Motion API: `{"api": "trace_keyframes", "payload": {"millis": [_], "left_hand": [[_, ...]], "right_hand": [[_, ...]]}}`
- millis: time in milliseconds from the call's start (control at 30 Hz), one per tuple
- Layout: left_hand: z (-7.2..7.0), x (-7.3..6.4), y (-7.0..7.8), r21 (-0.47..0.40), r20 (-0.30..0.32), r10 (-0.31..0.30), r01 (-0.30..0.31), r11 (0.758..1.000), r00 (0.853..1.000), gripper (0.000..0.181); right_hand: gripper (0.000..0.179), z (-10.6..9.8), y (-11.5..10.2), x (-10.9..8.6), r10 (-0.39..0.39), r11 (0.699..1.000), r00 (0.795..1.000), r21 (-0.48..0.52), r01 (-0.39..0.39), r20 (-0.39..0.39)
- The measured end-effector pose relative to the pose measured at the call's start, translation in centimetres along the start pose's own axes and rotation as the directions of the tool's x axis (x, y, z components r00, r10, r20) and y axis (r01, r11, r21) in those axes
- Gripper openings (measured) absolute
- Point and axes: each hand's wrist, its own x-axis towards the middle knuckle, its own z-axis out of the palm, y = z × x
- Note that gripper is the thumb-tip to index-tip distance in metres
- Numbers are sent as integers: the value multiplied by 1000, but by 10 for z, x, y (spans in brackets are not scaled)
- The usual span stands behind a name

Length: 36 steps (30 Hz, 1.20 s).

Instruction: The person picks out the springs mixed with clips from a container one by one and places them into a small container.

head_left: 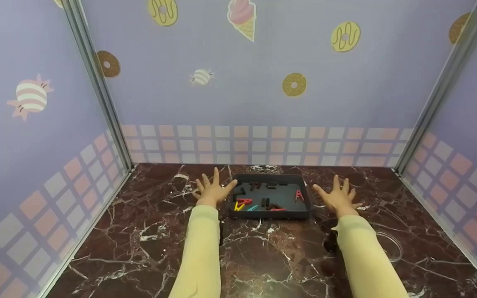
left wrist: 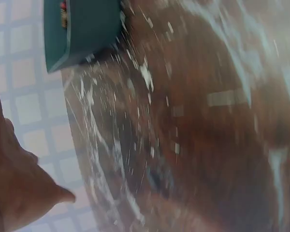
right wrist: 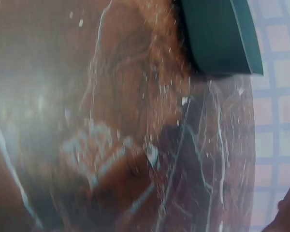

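Note:
A dark grey tray (head_left: 280, 214) lies on the marbled table between both hands. Inside it are several clips: a yellow clip (head_left: 239, 206), a blue clip (head_left: 253, 207), a red clip (head_left: 299, 195) at the right and other red ones, plus several small dark brown pieces (head_left: 266, 202). My left hand (head_left: 213, 191), fingers spread, is beside the tray's left edge. My right hand (head_left: 338, 196) is spread at the right of the tray, apart from it. Neither holds anything. Both wrist views show the tray's outer wall (left wrist: 92, 34) and only part of each hand.
The dark red marbled table (head_left: 147, 256) has white veins. A clear thin ring or coil (head_left: 391, 246) lies by the right forearm. Patterned panels (head_left: 263, 103) enclose the back and sides, with metal posts (head_left: 102, 91) at the corners.

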Motion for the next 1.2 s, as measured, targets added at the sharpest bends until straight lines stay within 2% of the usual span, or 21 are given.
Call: {"api": "trace_keyframes", "payload": {"millis": [100,167,233,300,400,533,600,667,733,833,1000,1067,1200], "left_hand": [[7,3,0,-193,20,-11,15,981,1000,98],[12,6,0,-305,15,-20,23,952,1000,97],[17,10,-2,-397,-10,-26,20,918,1000,95],[23,12,-3,-461,-30,-38,19,887,999,89],[30,12,-6,-511,-53,-51,17,859,997,78],[37,12,-10,-564,-31,-76,45,825,997,66],[40,13,-12,-594,-12,-90,65,801,996,62],[41,12,-13,-628,12,-96,83,774,995,58],[43,12,-13,-659,28,-88,84,747,996,56],[44,9,-13,-683,39,-76,82,725,996,54],[44,4,-12,-676,34,-69,74,733,997,48],[45,4,-13,-682,39,-65,74,728,997,47],[47,5,-15,-700,46,-57,73,710,997,47]], "right_hand": [[105,5,-1,2,-4,995,1000,100,3,16],[99,9,-1,3,-13,980,1000,199,10,15],[91,14,-2,4,-11,947,1000,320,8,8],[84,20,-3,3,5,898,1000,441,-12,18],[75,30,-4,1,41,797,997,599,-69,61],[67,41,-4,-2,58,681,992,721,-125,116],[64,46,-5,-3,54,639,991,758,-131,126],[61,49,-6,-3,47,613,991,780,-129,127],[57,51,-6,-3,39,604,992,788,-120,121],[52,52,-6,-3,25,612,994,785,-102,109],[47,53,-6,-2,8,657,995,750,-81,101],[45,54,-6,-2,9,671,995,737,-79,99],[46,55,-5,-2,11,652,994,753,-88,107]]}}
